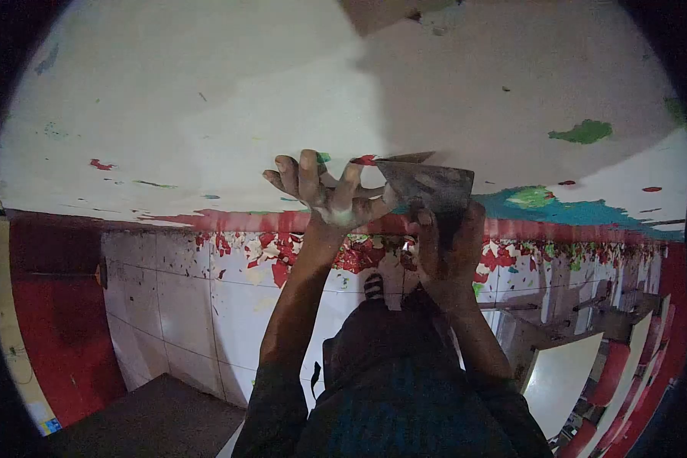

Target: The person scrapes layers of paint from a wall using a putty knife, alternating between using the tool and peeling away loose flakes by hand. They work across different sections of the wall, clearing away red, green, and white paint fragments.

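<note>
One scraper [433, 185] is gripped in the closed right hand [446, 256], blade at the paint-patched wall [206, 84]. Left hand [334, 200]: fingers spread, holding nothing visible; wall contact cannot be told. Paint flakes [281, 273] litter the tiled floor [183, 309].

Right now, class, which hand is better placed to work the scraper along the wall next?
Probably the right hand: it already grips the scraper, blade up by the wall. The left hand, fingers spread beside it, has no visible tool.
</note>
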A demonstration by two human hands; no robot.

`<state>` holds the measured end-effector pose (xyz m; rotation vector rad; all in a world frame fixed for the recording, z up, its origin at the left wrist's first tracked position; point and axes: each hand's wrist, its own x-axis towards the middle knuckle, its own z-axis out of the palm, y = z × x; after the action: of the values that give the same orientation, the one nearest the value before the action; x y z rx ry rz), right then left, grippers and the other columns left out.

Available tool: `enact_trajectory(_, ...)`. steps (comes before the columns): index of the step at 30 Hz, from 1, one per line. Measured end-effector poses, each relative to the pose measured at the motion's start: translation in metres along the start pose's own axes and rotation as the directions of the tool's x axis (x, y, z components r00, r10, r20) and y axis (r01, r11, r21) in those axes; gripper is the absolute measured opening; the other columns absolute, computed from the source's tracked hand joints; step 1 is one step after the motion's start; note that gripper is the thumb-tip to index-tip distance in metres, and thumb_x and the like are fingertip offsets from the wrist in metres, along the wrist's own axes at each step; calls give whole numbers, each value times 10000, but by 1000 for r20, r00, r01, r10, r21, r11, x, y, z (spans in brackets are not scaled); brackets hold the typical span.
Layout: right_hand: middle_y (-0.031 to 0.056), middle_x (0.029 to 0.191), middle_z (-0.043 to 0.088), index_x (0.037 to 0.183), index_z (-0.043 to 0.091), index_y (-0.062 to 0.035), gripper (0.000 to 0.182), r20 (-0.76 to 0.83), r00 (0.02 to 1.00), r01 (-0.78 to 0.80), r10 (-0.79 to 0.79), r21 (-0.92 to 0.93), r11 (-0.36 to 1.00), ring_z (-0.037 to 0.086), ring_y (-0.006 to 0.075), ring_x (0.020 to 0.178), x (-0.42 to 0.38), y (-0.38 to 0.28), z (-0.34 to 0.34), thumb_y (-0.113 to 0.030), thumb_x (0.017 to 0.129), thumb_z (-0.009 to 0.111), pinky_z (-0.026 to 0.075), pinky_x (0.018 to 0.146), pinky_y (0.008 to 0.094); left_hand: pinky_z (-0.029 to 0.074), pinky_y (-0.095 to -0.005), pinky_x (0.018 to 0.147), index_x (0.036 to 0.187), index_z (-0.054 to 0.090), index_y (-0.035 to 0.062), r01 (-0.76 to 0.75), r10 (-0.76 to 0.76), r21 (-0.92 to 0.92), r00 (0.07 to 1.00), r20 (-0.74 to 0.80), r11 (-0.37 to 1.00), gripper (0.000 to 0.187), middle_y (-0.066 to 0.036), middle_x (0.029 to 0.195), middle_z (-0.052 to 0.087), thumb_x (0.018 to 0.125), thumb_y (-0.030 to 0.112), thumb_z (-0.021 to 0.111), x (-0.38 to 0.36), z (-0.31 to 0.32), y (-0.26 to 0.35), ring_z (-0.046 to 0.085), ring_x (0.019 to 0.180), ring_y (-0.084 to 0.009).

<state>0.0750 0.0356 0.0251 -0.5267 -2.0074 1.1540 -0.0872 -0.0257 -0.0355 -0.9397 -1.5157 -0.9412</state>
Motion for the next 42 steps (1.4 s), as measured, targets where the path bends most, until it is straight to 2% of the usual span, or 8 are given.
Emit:
enact_trajectory(12,108,859,474,1013,359,18,285,42,998,-51,51,3,999,485,160,758,0,-9,5,-177,851,491,410,660,304,-54,-539,1006,1165,445,381,172,-166,10,935,313,985,599,-167,1295,233,676,726,411,-86,-1,-16,48,1274,-370)
enact_trajectory(22,113,905,477,1039,363,23,326,38,997,-71,69,44,997,482,165,825,-3,5,9,-185,838,514,407,710,319,-41,-524,1019,1120,461,402,3,-8,71,997,75,997,534,-125,1312,233,699,721,381,13,-9,8,75,1271,-363)
enact_trajectory(25,149,785,495,974,433,12,274,-18,999,44,-43,106,993,516,256,653,1,7,12,-193,824,537,419,586,372,-37,-519,1022,1122,458,375,36,-37,22,998,59,999,525,-119,1302,250,706,692,415,4,-6,8,81,1271,-357)
enact_trajectory(27,150,788,495,983,432,16,284,67,976,219,-209,-244,945,516,248,660,1,2,5,-191,822,540,422,587,376,-33,-515,1023,1120,462,350,65,-64,-32,997,43,997,516,-116,1293,261,712,665,448,-8,-2,6,81,1273,-355)
enact_trajectory(29,149,784,503,991,432,18,289,85,981,187,-173,-209,960,521,246,658,0,-3,4,-184,818,546,424,585,380,-26,-515,1020,1119,461,345,67,-65,-49,997,33,997,512,-115,1288,262,712,655,455,-15,1,2,86,1269,-353)
enact_trajectory(31,145,776,519,998,431,17,290,69,996,-67,53,207,976,530,248,649,-2,-7,7,-171,812,553,425,581,385,-18,-515,1017,1118,460,340,59,-58,-53,998,24,997,509,-115,1284,263,711,645,461,-14,0,1,90,1265,-352)
enact_trajectory(37,128,734,564,1009,457,19,275,102,984,164,-148,-177,970,562,238,584,-16,11,-3,-129,800,560,446,545,355,5,-513,1007,1116,456,325,15,-15,-38,1000,13,999,499,-114,1271,266,710,616,481,-3,-5,1,103,1253,-348)
enact_trajectory(42,154,789,554,1038,444,17,299,62,998,33,-29,-58,998,563,240,662,-7,2,-15,-125,801,558,450,598,368,24,-512,999,1114,452,313,0,1,-37,1000,11,999,493,-113,1260,269,710,591,497,0,-8,3,114,1244,-344)
